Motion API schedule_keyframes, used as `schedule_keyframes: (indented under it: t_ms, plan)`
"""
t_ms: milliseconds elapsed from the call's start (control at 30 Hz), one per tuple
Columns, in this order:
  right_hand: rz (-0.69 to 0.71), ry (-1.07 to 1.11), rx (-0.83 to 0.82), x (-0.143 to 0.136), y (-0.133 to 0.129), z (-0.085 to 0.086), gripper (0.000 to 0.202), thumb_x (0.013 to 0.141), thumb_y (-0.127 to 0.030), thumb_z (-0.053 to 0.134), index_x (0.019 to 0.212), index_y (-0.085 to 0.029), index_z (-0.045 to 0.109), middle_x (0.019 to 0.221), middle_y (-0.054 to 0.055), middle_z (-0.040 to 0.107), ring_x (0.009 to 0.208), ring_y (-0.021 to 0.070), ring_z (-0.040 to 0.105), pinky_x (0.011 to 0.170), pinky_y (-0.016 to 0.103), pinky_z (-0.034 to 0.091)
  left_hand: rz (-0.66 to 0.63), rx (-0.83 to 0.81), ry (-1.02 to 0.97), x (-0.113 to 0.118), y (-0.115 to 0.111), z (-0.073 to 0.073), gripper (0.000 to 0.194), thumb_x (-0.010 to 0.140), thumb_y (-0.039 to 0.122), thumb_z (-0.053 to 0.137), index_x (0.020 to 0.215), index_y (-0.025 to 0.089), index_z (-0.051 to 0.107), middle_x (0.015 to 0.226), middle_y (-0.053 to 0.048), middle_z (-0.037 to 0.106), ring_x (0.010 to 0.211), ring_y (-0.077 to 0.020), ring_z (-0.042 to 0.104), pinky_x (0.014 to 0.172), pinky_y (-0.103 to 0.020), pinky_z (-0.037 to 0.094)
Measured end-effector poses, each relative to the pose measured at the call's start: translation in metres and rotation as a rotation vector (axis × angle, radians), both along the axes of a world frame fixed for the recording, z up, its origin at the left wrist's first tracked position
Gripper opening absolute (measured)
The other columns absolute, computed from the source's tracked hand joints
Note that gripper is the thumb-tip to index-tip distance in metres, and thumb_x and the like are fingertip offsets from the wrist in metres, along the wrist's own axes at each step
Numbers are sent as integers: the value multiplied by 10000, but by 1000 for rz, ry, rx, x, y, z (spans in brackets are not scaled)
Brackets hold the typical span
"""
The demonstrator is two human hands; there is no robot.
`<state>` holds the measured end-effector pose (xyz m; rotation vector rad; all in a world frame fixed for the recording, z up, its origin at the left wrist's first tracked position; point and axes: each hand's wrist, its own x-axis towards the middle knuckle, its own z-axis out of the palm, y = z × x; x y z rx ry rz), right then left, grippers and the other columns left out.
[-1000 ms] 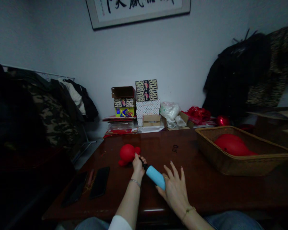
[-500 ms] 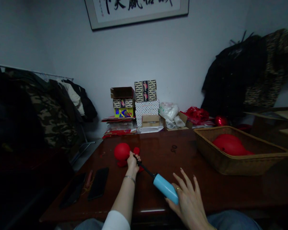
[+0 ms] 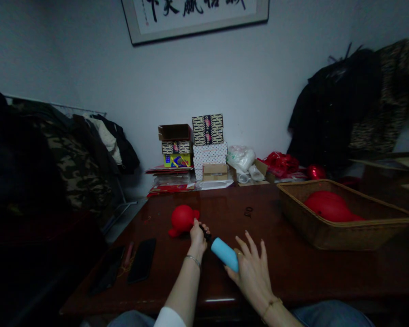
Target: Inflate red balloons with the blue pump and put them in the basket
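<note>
A round, partly inflated red balloon sits over the middle of the table, left of centre. At its neck, the closed fingers of my left hand pinch the balloon where it meets the black nozzle end of a hand pump. The light blue barrel of the balloon pump slants down to the right. My right hand holds the barrel's near end against the palm and thumb, its other fingers stretched outward. More red pieces, probably uninflated balloons, lie beside and behind the round one; their outlines are partly hidden.
A wicker basket holding a red balloon stands on the right. Two dark phones lie at the left. A small dark looped item rests mid-table. Stacked boxes and plastic bags line the back.
My right hand has pushed the blue barrel up and left toward my left hand, so less black rod shows. The balloon and my left hand have shifted slightly right.
</note>
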<state>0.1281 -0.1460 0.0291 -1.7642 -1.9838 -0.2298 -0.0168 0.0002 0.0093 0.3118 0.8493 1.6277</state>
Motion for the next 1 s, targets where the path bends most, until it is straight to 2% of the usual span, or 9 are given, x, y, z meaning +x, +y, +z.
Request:
schedule_keyframes:
  t_ms: [167,367,667,800,1000]
  plan:
    - [5,21,9,-8,10,-1,391,742,-484,566,1002,-210,667,1310,65,527,1337,315,256,1099,550,7,-8,-4,37,4,-3,-1,297,884,387,484,684,187,391,478,63,385,348,-63,373,346,-164,294]
    - [29,31,19,-8,2,-2,372,755,-442,562,1026,-206,656,1313,71,523,1330,317,267,1097,556,26,28,-6,48,-3,3,-4,288,897,367,465,687,186,388,474,71,366,336,-56,349,330,-156,265]
    - [67,10,6,22,-19,-18,404,718,-494,583,1030,-245,652,1330,50,507,1340,321,245,1093,568,26,66,-9,42,-24,5,8,318,911,362,440,655,183,376,467,65,372,332,-44,341,321,-141,263]
    - [59,-1,29,34,-30,-24,396,705,-484,602,1027,-258,648,1343,45,493,1341,323,244,1093,572,49,74,-10,38,-30,5,10,333,894,398,465,655,184,377,473,64,379,331,-43,345,317,-140,269]
    - [35,-3,42,34,-31,-18,356,692,-453,618,979,-248,667,1337,43,498,1337,329,253,1087,577,62,60,-13,11,-24,2,11,340,886,405,479,651,181,379,476,65,373,331,-42,343,316,-138,257]
